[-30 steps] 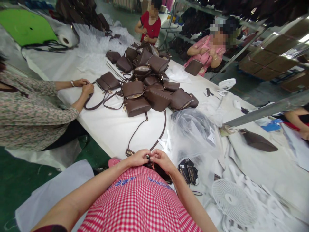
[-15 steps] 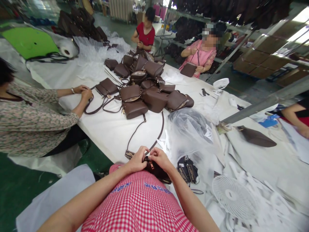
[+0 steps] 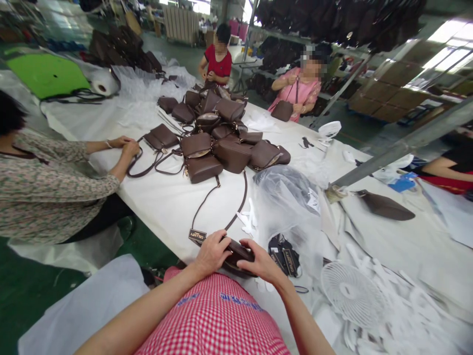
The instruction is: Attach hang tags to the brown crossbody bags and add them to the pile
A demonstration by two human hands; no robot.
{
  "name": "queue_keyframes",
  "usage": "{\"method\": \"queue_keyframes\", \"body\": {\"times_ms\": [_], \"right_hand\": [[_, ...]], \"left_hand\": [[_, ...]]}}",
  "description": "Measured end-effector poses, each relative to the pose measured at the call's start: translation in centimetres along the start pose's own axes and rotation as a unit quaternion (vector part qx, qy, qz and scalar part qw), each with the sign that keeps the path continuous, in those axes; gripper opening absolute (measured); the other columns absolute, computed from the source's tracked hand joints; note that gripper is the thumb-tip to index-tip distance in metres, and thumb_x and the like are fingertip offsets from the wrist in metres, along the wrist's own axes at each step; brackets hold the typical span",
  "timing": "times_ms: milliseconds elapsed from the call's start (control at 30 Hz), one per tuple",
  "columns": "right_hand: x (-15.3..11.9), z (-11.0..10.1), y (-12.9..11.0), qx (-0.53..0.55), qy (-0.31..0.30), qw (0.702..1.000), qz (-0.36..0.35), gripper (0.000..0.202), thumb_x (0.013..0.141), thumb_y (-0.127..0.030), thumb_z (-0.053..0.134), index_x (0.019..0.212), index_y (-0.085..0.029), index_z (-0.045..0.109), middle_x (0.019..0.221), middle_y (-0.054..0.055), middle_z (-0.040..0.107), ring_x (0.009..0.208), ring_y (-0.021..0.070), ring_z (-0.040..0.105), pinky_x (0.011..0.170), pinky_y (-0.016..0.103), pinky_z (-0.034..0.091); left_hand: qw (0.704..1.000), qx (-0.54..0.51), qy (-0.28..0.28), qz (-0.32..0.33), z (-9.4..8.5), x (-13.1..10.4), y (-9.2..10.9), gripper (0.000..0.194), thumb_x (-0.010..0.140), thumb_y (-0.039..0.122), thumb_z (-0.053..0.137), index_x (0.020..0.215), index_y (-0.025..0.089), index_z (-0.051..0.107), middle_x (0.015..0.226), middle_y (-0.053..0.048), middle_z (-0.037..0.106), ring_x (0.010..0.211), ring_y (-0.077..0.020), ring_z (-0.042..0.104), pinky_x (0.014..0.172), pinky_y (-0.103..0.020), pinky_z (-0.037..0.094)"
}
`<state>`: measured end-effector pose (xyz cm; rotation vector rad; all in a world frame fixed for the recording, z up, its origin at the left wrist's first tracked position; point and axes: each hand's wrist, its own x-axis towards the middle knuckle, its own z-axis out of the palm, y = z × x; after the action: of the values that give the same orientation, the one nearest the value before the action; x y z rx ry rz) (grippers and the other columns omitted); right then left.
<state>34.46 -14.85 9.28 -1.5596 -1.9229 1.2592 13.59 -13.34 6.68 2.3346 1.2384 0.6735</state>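
At the table's near edge, a dark brown bag point(image 3: 241, 250) lies between my two hands, close to my checked apron. My left hand point(image 3: 213, 252) is closed on the bag's left end, fingers over its top edge. On the right end, my right hand point(image 3: 258, 261) grips the bag between thumb and fingers. A black tag point(image 3: 197, 235) with gold lettering lies just left of my left hand. The bag's strap point(image 3: 242, 202) loops away over the white table toward a pile of brown bags point(image 3: 231, 154).
Clear plastic bags point(image 3: 288, 197), more black tags point(image 3: 284, 256) and a white fan point(image 3: 349, 291) are to the right. A metal pole point(image 3: 402, 143) slants across the table. One person sits at the left; others work across the table and at the far right.
My hands have moved from the bag's zipper pull to its two ends, farther apart. The bag has turned, showing its long top edge. The view has shifted slightly.
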Motion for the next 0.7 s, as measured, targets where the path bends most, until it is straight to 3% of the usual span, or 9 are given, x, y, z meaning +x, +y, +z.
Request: {"method": "queue_keyframes", "body": {"times_ms": [67, 133, 300, 467, 600, 700], "right_hand": [[-1.1, 0.3, 0.7, -0.077, 0.006, 0.997, 0.003, 0.049, 0.069, -0.024, 0.069, 0.114, -0.020, 0.052, 0.107, 0.006, 0.059, 0.097, 0.0225, 0.056, 0.086, 0.036, 0.044], [-1.3, 1.0, 1.2, -0.131, 0.037, 0.991, 0.003, 0.040, 0.070, -0.021, 0.068, 0.107, -0.020, 0.053, 0.100, 0.006, 0.059, 0.092, 0.0223, 0.055, 0.083, 0.036, 0.044], [-0.3, 2.4, 0.8, -0.165, 0.064, 0.984, -0.028, 0.034, 0.073, -0.017, 0.066, 0.104, -0.022, 0.054, 0.100, 0.004, 0.058, 0.092, 0.0204, 0.055, 0.081, 0.031, 0.043], [-0.7, 2.5, 0.0, -0.184, 0.069, 0.980, 0.004, 0.033, 0.075, -0.018, 0.066, 0.106, -0.024, 0.055, 0.101, 0.003, 0.058, 0.094, 0.0212, 0.055, 0.081, 0.031, 0.042], [-0.8, 2.5, -0.6, -0.211, 0.061, 0.975, 0.018, 0.029, 0.078, -0.022, 0.065, 0.105, -0.024, 0.054, 0.100, 0.003, 0.058, 0.093, 0.0205, 0.054, 0.079, 0.030, 0.041], [-0.6, 2.5, -1.1, -0.264, 0.047, 0.963, 0.025, 0.027, 0.078, -0.025, 0.066, 0.102, -0.023, 0.054, 0.100, 0.004, 0.058, 0.093, 0.0208, 0.055, 0.077, 0.030, 0.040]], "left_hand": [[1.000, -0.004, 0.020, -0.010, 0.3, -0.2, 0.0, 0.030, 0.077, 0.021, 0.064, 0.105, 0.019, 0.054, 0.123, -0.013, 0.050, 0.105, -0.0268, 0.053, 0.090, -0.044, 0.047], [0.999, -0.007, 0.038, -0.009, 0.4, -0.4, -0.1, 0.029, 0.077, 0.021, 0.064, 0.104, 0.018, 0.054, 0.124, -0.013, 0.049, 0.104, -0.0262, 0.053, 0.089, -0.044, 0.047], [0.999, 0.008, 0.035, 0.013, 0.3, -1.0, 0.0, 0.010, 0.084, 0.019, 0.054, 0.090, 0.018, 0.062, 0.111, -0.011, 0.055, 0.094, -0.0216, 0.054, 0.085, -0.038, 0.048], [0.999, 0.024, 0.016, 0.029, 0.2, -1.8, 0.1, 0.029, 0.093, 0.022, 0.040, 0.090, 0.020, 0.069, 0.095, -0.008, 0.060, 0.087, -0.0199, 0.053, 0.080, -0.034, 0.045], [0.998, 0.054, 0.011, 0.039, 0.3, -1.8, 0.4, 0.031, 0.094, 0.023, 0.038, 0.103, 0.020, 0.068, 0.099, -0.009, 0.059, 0.090, -0.0210, 0.051, 0.082, -0.036, 0.043], [0.996, 0.081, 0.000, 0.020, 0.2, -1.2, 0.7, 0.027, 0.093, 0.024, 0.042, 0.091, 0.018, 0.067, 0.098, -0.009, 0.056, 0.090, -0.0220, 0.050, 0.083, -0.036, 0.043]]}}
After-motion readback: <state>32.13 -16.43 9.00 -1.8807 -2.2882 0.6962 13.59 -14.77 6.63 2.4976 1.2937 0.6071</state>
